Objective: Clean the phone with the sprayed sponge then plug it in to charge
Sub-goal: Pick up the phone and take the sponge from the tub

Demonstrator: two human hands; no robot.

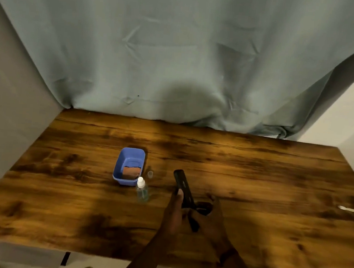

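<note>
Both hands hold the slim black slab-shaped phone [182, 188] tilted above the wooden bench [254, 173]: the left hand [173, 215] has a closed grip along its long edge, the right hand [209, 214] a closed grip on its lower end. The phone looks rigid, light, smooth and likely slippery, so edge holds suit it. The brown sponge [131, 172] lies in the blue plastic tub [117, 171], beside the clear spray bottle [142, 190].

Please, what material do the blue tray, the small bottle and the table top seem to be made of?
Blue tray: likely plastic, with an even colour, rounded corners and a thin moulded rim.
Small bottle: seemingly clear plastic with a white cap; bluish liquid shows through it. Glass cannot be ruled out.
Table top: wood or wood-look laminate, brown with dark grain streaks and a slight sheen.
</note>
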